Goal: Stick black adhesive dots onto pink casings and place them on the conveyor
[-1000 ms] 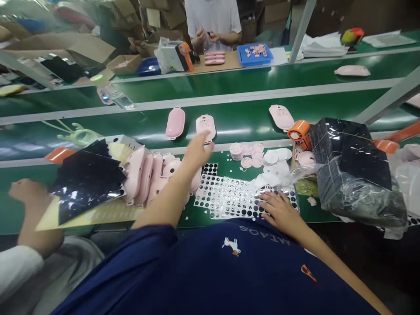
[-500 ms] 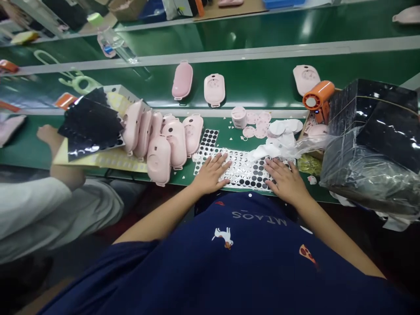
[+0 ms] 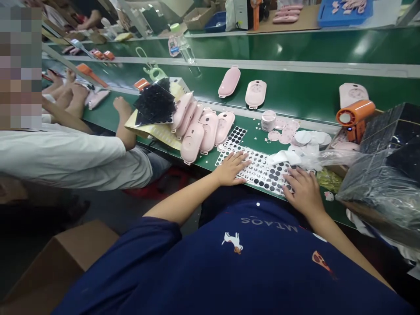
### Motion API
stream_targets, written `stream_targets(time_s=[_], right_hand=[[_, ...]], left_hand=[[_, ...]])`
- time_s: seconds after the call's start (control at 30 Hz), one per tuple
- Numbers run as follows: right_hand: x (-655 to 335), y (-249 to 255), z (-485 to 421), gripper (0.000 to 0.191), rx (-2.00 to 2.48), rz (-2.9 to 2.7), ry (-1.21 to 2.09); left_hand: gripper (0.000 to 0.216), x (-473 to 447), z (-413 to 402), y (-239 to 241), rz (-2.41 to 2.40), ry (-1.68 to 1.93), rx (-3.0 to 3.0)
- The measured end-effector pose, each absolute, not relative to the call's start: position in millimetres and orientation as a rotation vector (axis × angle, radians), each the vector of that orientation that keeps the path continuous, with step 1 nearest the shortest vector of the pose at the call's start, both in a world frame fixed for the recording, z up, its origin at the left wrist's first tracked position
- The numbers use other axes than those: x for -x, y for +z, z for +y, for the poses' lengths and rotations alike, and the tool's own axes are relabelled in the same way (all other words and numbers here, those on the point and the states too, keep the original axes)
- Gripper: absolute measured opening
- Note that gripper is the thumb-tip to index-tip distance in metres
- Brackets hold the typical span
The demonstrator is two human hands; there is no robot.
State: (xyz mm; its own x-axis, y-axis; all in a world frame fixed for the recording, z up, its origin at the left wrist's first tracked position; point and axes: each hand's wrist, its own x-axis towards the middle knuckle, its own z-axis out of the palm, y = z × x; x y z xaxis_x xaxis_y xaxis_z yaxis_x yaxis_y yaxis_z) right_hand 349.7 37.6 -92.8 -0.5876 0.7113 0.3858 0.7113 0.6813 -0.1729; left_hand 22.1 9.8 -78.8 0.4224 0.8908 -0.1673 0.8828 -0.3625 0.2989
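Observation:
My left hand [image 3: 231, 169] lies flat with spread fingers on the left part of a white sheet of black round stickers [image 3: 259, 180]. Over the right end of the same sheet rests my right hand [image 3: 303, 189], fingers apart, holding nothing. A smaller strip of black dots [image 3: 237, 134] pokes out behind the left hand. Crumpled white backing paper [image 3: 285, 157] lies on the sheet between the hands. Beyond it are round pink patterned stickers [image 3: 288, 134], a short roll or stack of them [image 3: 268, 120], and white paper discs [image 3: 311, 138]. Several pink oval cases [image 3: 192, 142] lean together left of the sheet.
Black sheets [image 3: 155, 103] lie on the cases' left. At right stand an orange handheld fan [image 3: 357, 112] and a plastic-wrapped black stack [image 3: 387, 170]. Pink cases [image 3: 256, 93] sit on the green conveyor. A co-worker's sleeve [image 3: 65, 148] is at left; a cardboard box [image 3: 65, 253] stands below.
The camera view has swung left, so the bench appears shifted right and more of the co-worker shows. Both my hands stay on the sticker sheet.

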Motion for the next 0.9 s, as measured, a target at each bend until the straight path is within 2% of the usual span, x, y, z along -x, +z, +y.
stream_targets(time_s=[0.1,0.23,0.3,0.4,0.47,0.6,0.67,0.73,0.83,0.9], right_hand=[[-353.1,-91.8,36.5,0.026,1.042,-2.426,-0.037],[-352.7,-92.6,36.0,0.023,1.043,-2.465,-0.021],[-351.4,-93.3,35.5,0.022,1.064,-2.453,-0.011],[-349.5,-92.5,33.4,0.022,1.102,-2.439,-0.003],[-348.2,-90.9,31.6,0.022,1.127,-2.432,0.007],[-346.3,-88.2,29.4,0.021,1.164,-2.397,0.033],[-346.3,-88.1,30.0,0.020,1.174,-2.393,0.044],[-347.0,-88.6,31.6,0.019,1.165,-2.401,0.053],[-348.2,-89.4,35.7,0.017,1.141,-2.412,0.063],[-348.5,-89.1,38.5,0.016,1.142,-2.409,0.059]], left_hand=[[0.082,-19.0,2.2,-63.9,1.550,0.088,-2.290],[0.051,-4.8,47.8,-30.7,1.968,0.226,-2.088],[0.046,-2.8,90.0,-19.1,2.091,0.046,-1.938],[0.047,-9.1,146.3,-14.3,2.027,-0.216,-1.880],[0.048,-13.3,167.7,-16.4,1.955,-0.300,-1.886],[0.036,-7.9,176.1,-17.9,1.818,-0.283,-1.937],[0.036,0.0,172.9,-13.8,1.773,-0.195,-1.973],[0.037,9.8,169.5,-7.3,1.747,0.048,-1.996],[0.024,26.3,164.3,1.6,1.595,0.850,-1.788],[0.016,36.2,158.5,4.9,1.441,1.157,-1.498]])
